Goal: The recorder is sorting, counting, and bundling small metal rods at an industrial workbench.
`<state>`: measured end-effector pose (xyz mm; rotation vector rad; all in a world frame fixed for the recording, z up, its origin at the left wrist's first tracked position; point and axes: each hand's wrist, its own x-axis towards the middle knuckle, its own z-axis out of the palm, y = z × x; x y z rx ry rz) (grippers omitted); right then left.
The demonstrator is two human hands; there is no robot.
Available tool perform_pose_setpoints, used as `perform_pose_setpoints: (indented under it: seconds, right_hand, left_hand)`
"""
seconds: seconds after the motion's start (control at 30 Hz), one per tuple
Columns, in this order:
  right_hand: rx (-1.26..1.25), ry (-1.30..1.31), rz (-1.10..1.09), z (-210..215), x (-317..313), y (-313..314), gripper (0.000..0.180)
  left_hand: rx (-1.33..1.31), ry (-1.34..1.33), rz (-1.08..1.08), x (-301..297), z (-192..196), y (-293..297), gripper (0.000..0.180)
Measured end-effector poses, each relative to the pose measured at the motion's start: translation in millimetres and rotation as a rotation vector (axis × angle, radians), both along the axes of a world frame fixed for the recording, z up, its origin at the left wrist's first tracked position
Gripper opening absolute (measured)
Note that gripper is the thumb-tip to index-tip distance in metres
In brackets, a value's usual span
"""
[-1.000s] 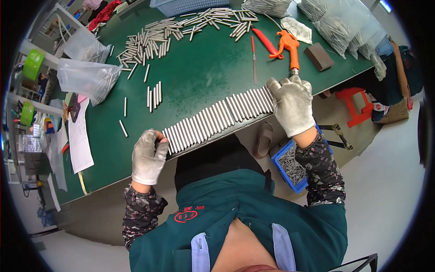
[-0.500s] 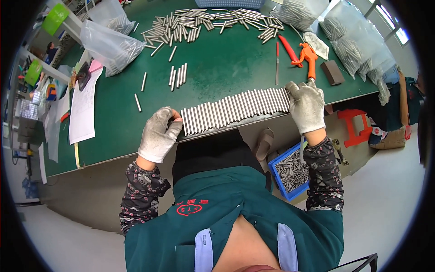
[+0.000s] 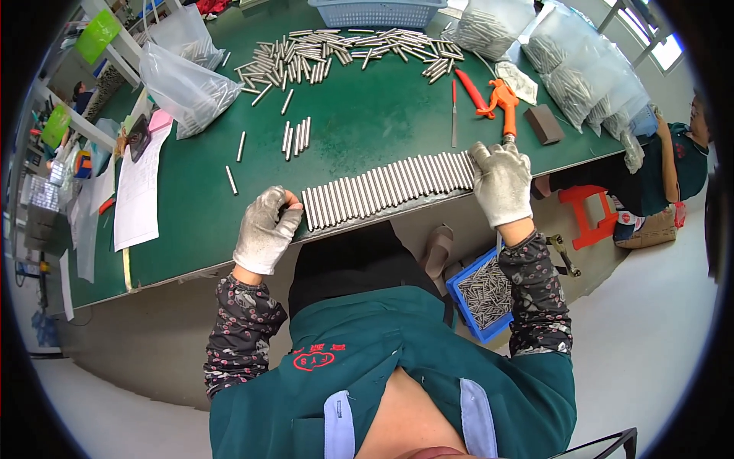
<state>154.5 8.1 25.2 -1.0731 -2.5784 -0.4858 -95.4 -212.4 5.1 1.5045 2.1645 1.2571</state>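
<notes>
A long row of slim metal pins (image 3: 386,187) lies side by side along the near edge of the green table (image 3: 367,99). My left hand (image 3: 265,229), in a worn white glove with bare fingertips, presses its curled fingers against the left end of the row. At the right end, my gloved right hand (image 3: 501,183) has its fingers bent around the last pins. The row is held between both hands. Beyond it lie a few grouped pins (image 3: 297,139) and two single pins (image 3: 232,180) farther left.
A loose heap of pins (image 3: 306,57) lies at the back before a blue basket (image 3: 375,14). Filled plastic bags (image 3: 187,96) flank it. An orange air gun (image 3: 505,103), red-handled file (image 3: 454,115) and brown block (image 3: 544,124) are right. A blue crate (image 3: 485,294) sits below; a person (image 3: 684,161) is far right.
The view has shifted slightly, bringing more of the blue basket and the person at the right into sight. Both hands stay at the two ends of the pin row.
</notes>
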Motion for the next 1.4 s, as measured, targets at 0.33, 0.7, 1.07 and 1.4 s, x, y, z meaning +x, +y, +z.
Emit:
perform_pose_setpoints:
  seconds: [0.33,0.7,1.07,1.4]
  right_hand:
    - [-0.211,0.238,0.465,13,-21,-63,0.018]
    - [-0.209,0.456,0.414,-12,-10,-75,0.032]
    - [-0.281,0.6,0.488,-42,8,-97,0.023]
    - [-0.311,0.638,0.483,-45,17,-99,0.021]
  left_hand:
    - [0.041,0.055,-0.004,0,-1,0,0.008]
    - [0.063,0.436,-0.016,18,26,28,0.029]
    - [-0.271,0.618,-0.169,67,19,92,0.066]
    - [-0.21,0.524,-0.188,67,10,88,0.059]
